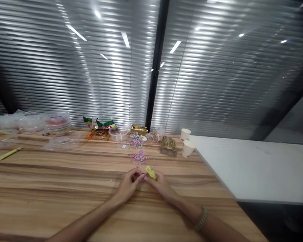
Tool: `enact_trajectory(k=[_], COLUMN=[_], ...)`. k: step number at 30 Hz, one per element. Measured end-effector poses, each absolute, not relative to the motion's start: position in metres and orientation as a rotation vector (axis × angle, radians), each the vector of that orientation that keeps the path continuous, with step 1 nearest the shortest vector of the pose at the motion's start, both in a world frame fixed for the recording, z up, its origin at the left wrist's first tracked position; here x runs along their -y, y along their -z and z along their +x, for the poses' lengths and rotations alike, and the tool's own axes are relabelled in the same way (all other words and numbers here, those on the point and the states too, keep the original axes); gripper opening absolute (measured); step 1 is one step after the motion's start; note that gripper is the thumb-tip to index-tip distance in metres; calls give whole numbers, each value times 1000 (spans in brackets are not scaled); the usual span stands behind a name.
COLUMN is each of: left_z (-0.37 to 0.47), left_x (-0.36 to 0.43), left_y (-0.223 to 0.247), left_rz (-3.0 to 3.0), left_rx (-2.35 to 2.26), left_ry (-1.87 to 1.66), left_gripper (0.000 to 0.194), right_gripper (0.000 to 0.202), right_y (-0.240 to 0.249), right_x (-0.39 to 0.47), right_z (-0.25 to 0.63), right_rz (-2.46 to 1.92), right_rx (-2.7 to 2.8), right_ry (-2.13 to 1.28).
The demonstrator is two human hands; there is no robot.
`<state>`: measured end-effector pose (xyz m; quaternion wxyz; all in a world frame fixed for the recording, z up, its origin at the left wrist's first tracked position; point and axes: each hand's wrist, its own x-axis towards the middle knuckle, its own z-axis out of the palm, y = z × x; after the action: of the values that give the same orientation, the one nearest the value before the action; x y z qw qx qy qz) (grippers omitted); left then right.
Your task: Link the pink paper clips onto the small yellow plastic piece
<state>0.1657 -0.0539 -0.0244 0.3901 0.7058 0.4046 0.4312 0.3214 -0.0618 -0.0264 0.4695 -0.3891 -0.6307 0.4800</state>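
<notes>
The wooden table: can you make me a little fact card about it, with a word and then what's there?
Table: striped wooden table; white surface beside it
Right hand: holds a yellow thing
Left hand: thumb near the right thumb; anything pinched is too small to tell
Beyond hands: pile of tiny pink and bluish pieces
Cups: two pale cups, near the right edge
Bracelet: on the right arm
Background: slatted blinds

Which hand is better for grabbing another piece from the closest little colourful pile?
Probably the left hand: the closest colourful pile lies just beyond it, and the right hand seems to hold a yellow thing.
</notes>
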Motion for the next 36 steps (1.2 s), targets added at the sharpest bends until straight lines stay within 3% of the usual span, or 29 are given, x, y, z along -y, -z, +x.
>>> enact_trajectory(k=[17, 36], left_z=[165, 163], left_x=[52, 47], left_y=[21, 28], left_rz=[1615, 1139], left_rx=[-669, -642], left_ry=[-927, -751], left_gripper=[27, 30], right_gripper=[33, 34], right_y=[45, 52], right_x=[48, 46], right_z=[321, 321], right_rz=[-965, -934], right_rx=[1449, 1409], right_ry=[-1137, -1155])
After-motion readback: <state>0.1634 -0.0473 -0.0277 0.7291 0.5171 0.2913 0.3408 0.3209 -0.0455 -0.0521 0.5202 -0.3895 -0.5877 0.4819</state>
